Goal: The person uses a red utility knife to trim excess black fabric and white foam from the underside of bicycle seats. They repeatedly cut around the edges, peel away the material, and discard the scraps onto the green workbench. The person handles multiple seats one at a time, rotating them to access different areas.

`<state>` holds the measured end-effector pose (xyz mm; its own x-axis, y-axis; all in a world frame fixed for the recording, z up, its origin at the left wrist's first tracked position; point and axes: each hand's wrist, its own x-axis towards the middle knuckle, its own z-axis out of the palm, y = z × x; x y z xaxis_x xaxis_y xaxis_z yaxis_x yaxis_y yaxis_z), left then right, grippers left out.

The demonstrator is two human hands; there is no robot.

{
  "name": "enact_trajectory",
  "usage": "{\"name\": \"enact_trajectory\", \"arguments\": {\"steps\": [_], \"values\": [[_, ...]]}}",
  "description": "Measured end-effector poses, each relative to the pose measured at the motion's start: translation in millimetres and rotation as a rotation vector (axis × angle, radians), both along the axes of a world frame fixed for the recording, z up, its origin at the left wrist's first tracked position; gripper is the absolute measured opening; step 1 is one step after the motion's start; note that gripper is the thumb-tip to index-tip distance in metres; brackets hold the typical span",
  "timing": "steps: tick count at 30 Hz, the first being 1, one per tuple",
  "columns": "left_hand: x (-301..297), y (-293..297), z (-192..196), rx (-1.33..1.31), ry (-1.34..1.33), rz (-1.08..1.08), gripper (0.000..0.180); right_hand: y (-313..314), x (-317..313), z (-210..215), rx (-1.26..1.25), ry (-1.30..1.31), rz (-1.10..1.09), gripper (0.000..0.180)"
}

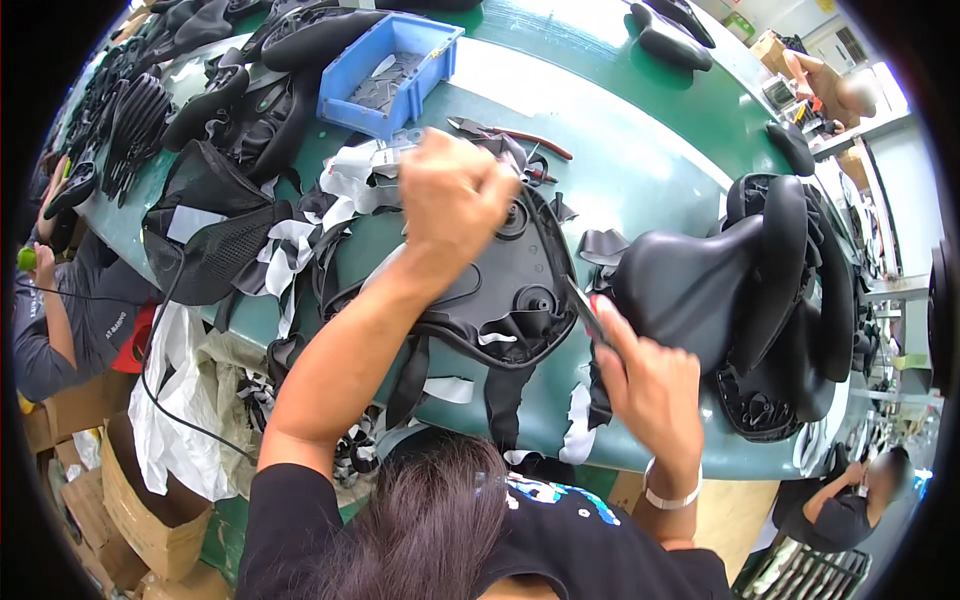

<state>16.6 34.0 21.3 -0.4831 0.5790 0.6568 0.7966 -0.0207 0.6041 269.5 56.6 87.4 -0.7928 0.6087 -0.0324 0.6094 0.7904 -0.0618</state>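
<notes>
A black bicycle saddle (487,290) lies underside up on the green table in front of me, with round mounts showing in its base and dark trim around its rim. Over its far left edge my left hand (450,195) is closed in a fist; a bit of dark material shows beside it, but what the fingers grip is hidden. At the saddle's right edge, my right hand (655,390) is wrapped round a knife (584,308) with a touch of red near the thumb. The blade points up and left, close to the rim.
A blue bin (392,75) stands beyond the saddle, near pliers (510,135) with orange handles. Finished black saddles (690,285) are piled at right. Black and white scraps (290,255) and a mesh cover (205,225) lie at left. Other people work on both sides.
</notes>
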Motion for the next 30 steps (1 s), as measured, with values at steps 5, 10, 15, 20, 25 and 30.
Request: {"name": "enact_trajectory", "arguments": {"steps": [5,10,15,20,25,30], "values": [[-17,-16,-5,-0.116,-0.859,-0.176,0.036,38,-8,4,0.061,-0.011,0.086,0.042],[8,-67,12,-0.187,-1.116,-0.436,0.043,90,-25,18,-0.148,-0.031,0.399,0.044],[-17,-69,26,0.296,-1.259,-0.821,0.043,50,-7,20,-0.033,-0.176,0.346,0.047],[-38,-54,68,-0.136,-0.717,-0.965,0.035,1,26,18,-0.049,-0.115,0.126,0.051],[17,-25,31,-0.730,0.102,-0.951,0.021,23,29,17,-0.202,-0.040,0.123,0.051],[33,0,49,-0.110,-1.292,-0.615,0.024,-15,69,-13,-0.248,0.070,0.006,0.055]]}}
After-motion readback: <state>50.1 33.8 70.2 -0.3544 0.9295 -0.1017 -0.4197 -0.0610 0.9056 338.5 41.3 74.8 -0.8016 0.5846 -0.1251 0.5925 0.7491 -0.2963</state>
